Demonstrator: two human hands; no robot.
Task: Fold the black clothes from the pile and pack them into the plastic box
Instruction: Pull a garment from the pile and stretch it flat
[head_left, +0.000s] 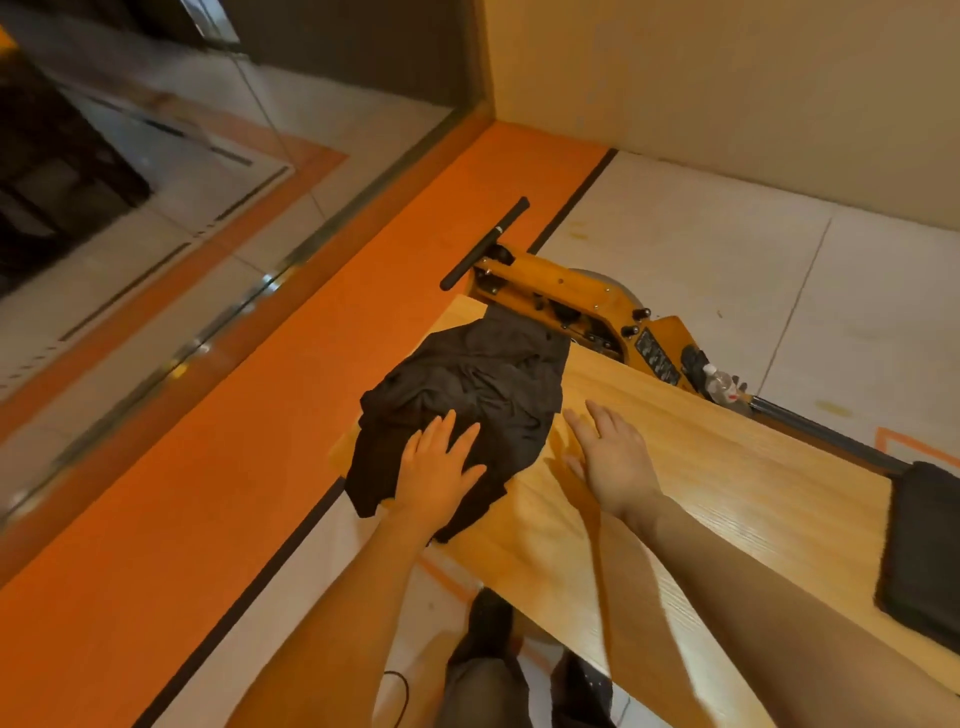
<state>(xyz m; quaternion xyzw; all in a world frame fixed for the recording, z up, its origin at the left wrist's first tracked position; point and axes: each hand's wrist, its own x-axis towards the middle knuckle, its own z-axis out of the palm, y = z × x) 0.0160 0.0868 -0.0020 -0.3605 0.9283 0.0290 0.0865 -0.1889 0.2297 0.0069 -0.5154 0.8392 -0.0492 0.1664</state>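
Black crumpled cloth garments (467, 395) lie in a pile at the centre of the frame, on the left end of a light wooden tabletop (727, 499). Left hand (439, 475) rests flat on the pile, fingers spread straight. Right hand (613, 457) lies just beside it on the bare wood, fingers relaxed, holding nothing. Behind, toward the upper right, stands a yellow wooden machine (571, 301) with a black bar handle.

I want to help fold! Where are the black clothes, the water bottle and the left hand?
black clothes (483, 374), head view, middle of pile.
water bottle (719, 383), head view, clear body.
left hand (436, 473), head view, back of hand.
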